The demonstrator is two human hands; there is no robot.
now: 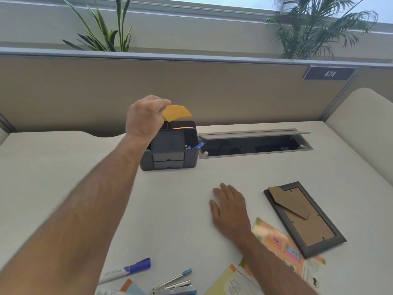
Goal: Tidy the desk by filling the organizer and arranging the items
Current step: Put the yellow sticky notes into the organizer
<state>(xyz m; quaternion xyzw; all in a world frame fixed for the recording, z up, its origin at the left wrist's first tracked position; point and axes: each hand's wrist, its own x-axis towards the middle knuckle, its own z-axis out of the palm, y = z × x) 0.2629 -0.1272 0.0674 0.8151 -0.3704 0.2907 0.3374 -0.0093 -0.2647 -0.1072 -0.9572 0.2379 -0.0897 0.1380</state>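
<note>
A: Status, near to far?

B: My right hand [230,206] lies flat and released on the worktop [63,167], holding nothing. Farther out, my left hand [146,118] makes the grip, pinching the yellow sticky pad [176,112].

A: Where does the target lie from the grip?

B: The organizer [170,145] sits directly below it; the pad hangs just over the rear compartment. I judge a straight lowering suffices.

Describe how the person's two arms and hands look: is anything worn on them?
Both forearms are bare as far as the picture shows; no sleeves are visible. The left hand and the right hand wear no gloves. No watch, bracelet or ring can be seen on either wrist or on the fingers that show. The forearms have light hair.
</note>
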